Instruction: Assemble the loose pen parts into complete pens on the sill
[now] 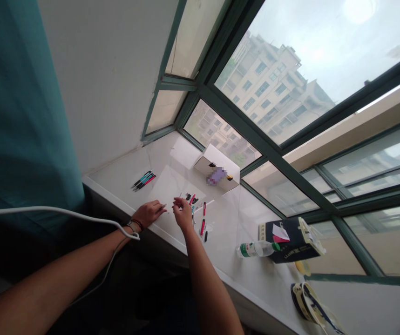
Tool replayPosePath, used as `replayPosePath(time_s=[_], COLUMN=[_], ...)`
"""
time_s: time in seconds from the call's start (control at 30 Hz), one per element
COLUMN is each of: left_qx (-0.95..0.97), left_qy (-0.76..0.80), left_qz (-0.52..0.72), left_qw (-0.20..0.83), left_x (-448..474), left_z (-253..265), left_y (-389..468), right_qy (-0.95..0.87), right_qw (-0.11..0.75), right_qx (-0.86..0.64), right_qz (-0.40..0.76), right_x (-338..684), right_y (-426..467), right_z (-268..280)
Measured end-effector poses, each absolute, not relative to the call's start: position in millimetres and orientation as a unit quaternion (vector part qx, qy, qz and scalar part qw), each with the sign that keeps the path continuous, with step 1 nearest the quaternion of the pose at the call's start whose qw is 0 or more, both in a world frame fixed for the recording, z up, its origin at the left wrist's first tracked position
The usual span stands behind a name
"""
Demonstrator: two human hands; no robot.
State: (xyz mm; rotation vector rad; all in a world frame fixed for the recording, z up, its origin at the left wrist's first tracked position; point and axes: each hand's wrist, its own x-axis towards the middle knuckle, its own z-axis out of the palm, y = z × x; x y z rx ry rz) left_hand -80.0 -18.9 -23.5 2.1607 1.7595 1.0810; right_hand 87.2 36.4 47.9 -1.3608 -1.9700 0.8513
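My left hand [150,213] is closed in a pinch over the front of the white sill, a small thin light-coloured piece [164,206] poking out past its fingertips. Just to the right, my right hand [183,213] has its fingers curled together; whatever they hold is too small to name. Beside and behind that hand lie loose pen parts, among them black pieces [195,201], a red barrel [202,227], a shorter red piece [204,208] and a black piece [206,236]. Several pens [144,180], with blue, black and red bodies, lie side by side left of both hands.
Against the window stands a white box [201,165] with a blurred purple patch. A plastic bottle [255,249] lies beside a dark paper bag [290,242] at right. Farther right is a banded round item [306,302]. A white cable [91,216] crosses near my left wrist.
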Motion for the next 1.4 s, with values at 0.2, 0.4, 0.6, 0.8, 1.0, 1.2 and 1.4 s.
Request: replayPosePath(time_s=[0.2,0.4,0.6,0.8,1.0,1.2,1.4], left_qx=[0.720,0.721,0.719,0.719,0.716,0.713,0.711], left_qy=[0.590,0.594,0.593,0.591,0.596,0.603,0.610], left_qz=[0.357,0.349,0.355,0.356,0.355,0.351,0.344], left_qw=[0.075,0.072,0.071,0.077,0.080,0.074,0.070], left_x=[-79.5,-79.9,-79.1,-79.8,-79.8,-79.2,-79.2], left_z=[-21.6,-20.7,-21.0,-22.9,-24.8,-26.2,-25.6], left_y=[-20.0,-20.2,-20.0,-18.8,-18.5,-18.9,-18.9], right_qy=[-0.852,-0.899,-0.908,-0.893,-0.735,-0.639,-0.668], right_qw=[0.082,-0.044,-0.088,-0.053,0.228,0.352,0.356], right_qx=[-0.472,-0.412,-0.392,-0.423,-0.529,-0.477,-0.482], right_qz=[0.211,0.141,0.118,0.145,0.357,0.490,0.441], right_x=[103.4,95.3,87.5,81.3,77.5,67.9,66.3], right_y=[41.1,49.0,58.9,59.1,48.9,31.1,22.3], right_z=[44.5,41.2,42.1,35.6,31.2,34.1,36.8])
